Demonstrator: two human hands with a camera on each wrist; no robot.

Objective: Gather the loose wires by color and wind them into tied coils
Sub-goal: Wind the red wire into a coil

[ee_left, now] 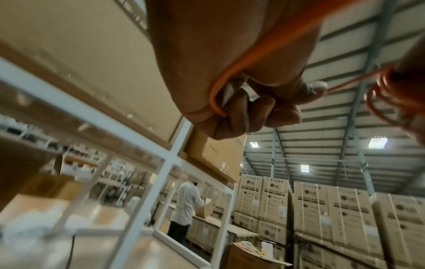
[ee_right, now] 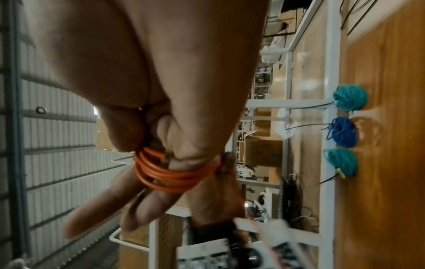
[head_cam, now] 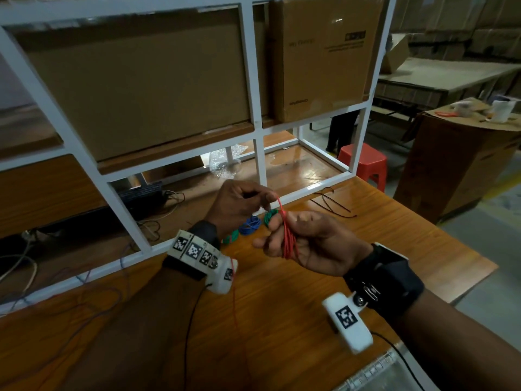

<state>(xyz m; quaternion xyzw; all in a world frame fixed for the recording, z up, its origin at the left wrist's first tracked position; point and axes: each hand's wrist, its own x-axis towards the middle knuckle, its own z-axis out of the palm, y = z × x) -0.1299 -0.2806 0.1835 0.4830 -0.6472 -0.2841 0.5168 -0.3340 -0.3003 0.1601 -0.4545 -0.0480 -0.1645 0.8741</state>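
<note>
Above the wooden table (head_cam: 366, 249), my right hand (head_cam: 282, 235) holds a coil of red wire (head_cam: 289, 241), its loops wound round the fingers (ee_right: 138, 209) and held by the thumb; in the right wrist view the red coil (ee_right: 170, 174) circles two fingers. Just left of it, my left hand (head_cam: 265, 200) pinches the free red strand (head_cam: 279, 203). In the left wrist view the left hand (ee_left: 264, 109) is curled with the red strand (ee_left: 230, 76) running through it. Wound coils lie behind my hands: green (head_cam: 272, 215), blue (head_cam: 249, 224), green (head_cam: 231, 237).
A loose black wire (head_cam: 332, 204) lies on the table at the back right. A white metal rack (head_cam: 253, 80) with cardboard boxes (head_cam: 324, 52) stands along the far edge. Thin wires (head_cam: 84, 300) trail on the table at the left. A clear plastic bag (head_cam: 380, 371) sits at the near right edge.
</note>
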